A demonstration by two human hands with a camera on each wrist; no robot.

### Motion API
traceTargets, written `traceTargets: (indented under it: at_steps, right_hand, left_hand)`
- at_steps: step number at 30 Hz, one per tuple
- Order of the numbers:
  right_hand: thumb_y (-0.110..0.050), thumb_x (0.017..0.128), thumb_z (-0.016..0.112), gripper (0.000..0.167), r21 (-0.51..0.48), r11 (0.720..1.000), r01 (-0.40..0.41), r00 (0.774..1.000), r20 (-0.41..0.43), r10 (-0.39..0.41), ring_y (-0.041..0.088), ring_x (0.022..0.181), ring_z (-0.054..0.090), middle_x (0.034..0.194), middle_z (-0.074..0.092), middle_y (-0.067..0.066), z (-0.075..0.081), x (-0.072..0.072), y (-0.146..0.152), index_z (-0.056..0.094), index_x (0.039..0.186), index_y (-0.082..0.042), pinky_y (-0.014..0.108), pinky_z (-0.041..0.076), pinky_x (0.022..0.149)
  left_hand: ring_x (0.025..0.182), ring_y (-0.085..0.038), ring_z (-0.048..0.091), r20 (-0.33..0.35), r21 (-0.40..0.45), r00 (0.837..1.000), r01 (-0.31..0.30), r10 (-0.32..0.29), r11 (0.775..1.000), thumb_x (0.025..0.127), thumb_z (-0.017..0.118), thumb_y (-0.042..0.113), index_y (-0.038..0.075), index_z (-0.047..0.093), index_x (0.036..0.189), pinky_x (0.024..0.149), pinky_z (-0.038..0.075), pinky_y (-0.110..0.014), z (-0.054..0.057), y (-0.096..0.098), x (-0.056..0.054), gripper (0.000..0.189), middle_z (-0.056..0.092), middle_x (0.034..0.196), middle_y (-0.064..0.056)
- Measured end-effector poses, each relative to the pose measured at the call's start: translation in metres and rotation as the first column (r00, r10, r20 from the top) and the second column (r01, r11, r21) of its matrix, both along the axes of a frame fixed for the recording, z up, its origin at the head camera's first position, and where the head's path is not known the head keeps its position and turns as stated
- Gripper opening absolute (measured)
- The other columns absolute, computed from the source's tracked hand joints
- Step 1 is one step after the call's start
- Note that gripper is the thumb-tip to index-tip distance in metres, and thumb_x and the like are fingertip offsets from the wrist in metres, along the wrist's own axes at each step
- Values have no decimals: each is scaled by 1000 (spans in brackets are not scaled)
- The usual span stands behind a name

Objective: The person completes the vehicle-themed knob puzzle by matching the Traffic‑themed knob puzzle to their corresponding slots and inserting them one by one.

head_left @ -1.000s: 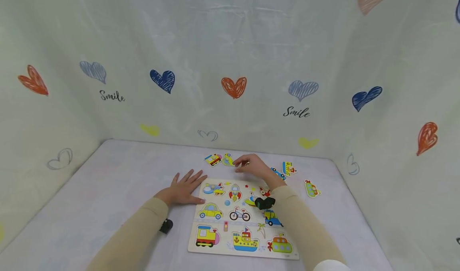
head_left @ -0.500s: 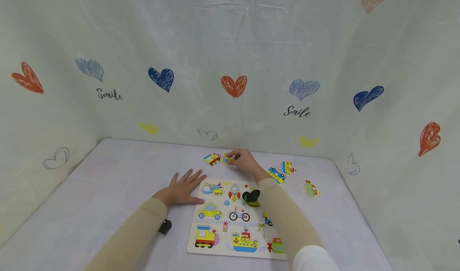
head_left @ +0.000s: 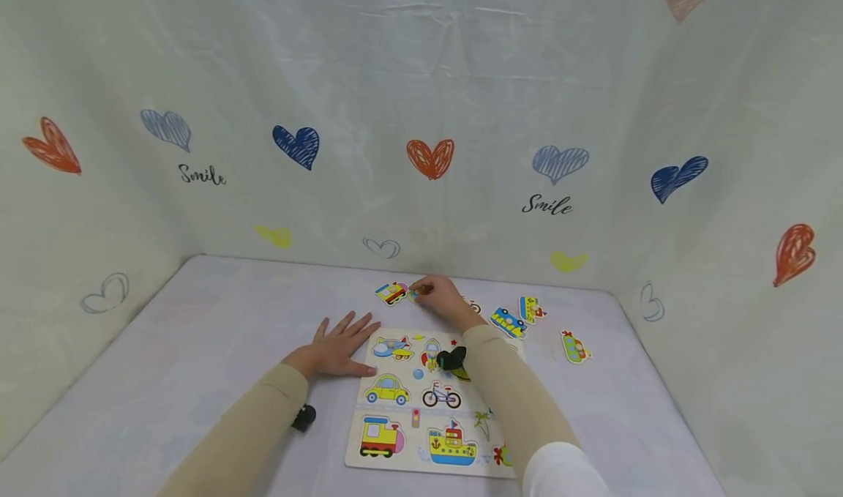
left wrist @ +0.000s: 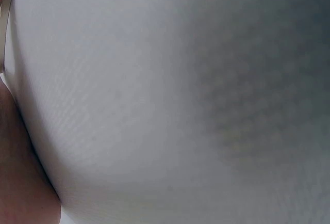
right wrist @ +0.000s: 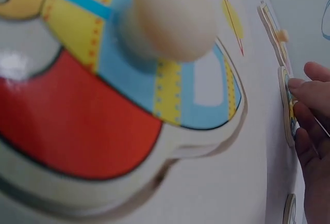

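Observation:
My right hand point(head_left: 440, 297) reaches over the far edge of the puzzle board point(head_left: 418, 442) and pinches a small yellow-and-blue puzzle piece point(head_left: 413, 296). In the right wrist view its thumb and fingertips meet at the upright edge of this piece point(right wrist: 287, 100), hiding much of its face. My left hand point(head_left: 337, 347) lies flat with fingers spread, its thumb and fingertips at the board's left edge. Close to the right wrist camera is a knobbed rocket piece point(right wrist: 118, 146) on the board. In the left wrist view only blurred table and a bit of skin show.
A train piece point(head_left: 391, 293) lies just left of the right hand. To its right lie a bus piece point(head_left: 508, 323), a ship piece point(head_left: 530, 309) and a submarine piece point(head_left: 576, 347). A heart-printed curtain point(head_left: 356, 197) stands behind the table. The right forearm covers the board's right side.
My right hand has moved left to the yellow-and-blue piece and closed its fingers on it. The bus piece has come into fuller view behind the arm. My left hand stays put.

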State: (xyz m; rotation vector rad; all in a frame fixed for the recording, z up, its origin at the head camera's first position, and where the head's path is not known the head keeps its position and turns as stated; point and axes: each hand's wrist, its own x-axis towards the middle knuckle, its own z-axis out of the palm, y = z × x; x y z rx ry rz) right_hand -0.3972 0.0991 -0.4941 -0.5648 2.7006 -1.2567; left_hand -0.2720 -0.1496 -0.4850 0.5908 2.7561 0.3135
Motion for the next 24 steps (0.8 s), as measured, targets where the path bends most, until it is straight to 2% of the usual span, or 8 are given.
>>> traceTargets:
  at_steps: [6, 13, 19, 24]
  right_hand:
    - [1, 90, 66, 20, -1, 1000, 4, 999, -35, -4, 17, 91, 58, 103, 67, 1, -1, -2, -1, 75, 104, -10, 32, 51, 81]
    - [1, 90, 66, 18, -18, 1000, 14, 999, -43, -15, 18, 90, 58, 101, 67, 3, 4, -2, 0, 75, 102, -9, 32, 51, 80]
    - [-4, 90, 68, 14, -29, 999, 15, 997, -75, -17, 17, 89, 58, 98, 67, 1, 9, 5, 2, 75, 102, -9, 31, 52, 78]
    - [-6, 90, 70, 12, -29, 1000, 5, 994, -110, -8, 17, 88, 59, 97, 66, 1, 13, 13, 4, 75, 101, -8, 31, 52, 78]
  left_hand:
    - [147, -37, 4, -2, 0, 1000, -8, 8, 1000, 81, 60, 70, 22, 24, 156, 109, -2, -69, -1, -1, 0, 96, 12, 163, -5]
    - [148, -36, 4, -10, -6, 1000, -6, 6, 1000, 82, 59, 70, 22, 23, 157, 109, -1, -69, 1, 0, 0, 96, 12, 163, -5]
    - [147, -36, 4, -7, -5, 1000, -9, 9, 1000, 82, 60, 69, 21, 24, 156, 109, -1, -69, 5, 0, 0, 96, 13, 163, -5]
    - [148, -36, 4, -4, -10, 1000, -8, 8, 1000, 82, 60, 69, 21, 24, 156, 110, -1, -68, 2, 0, 0, 96, 13, 163, -6]
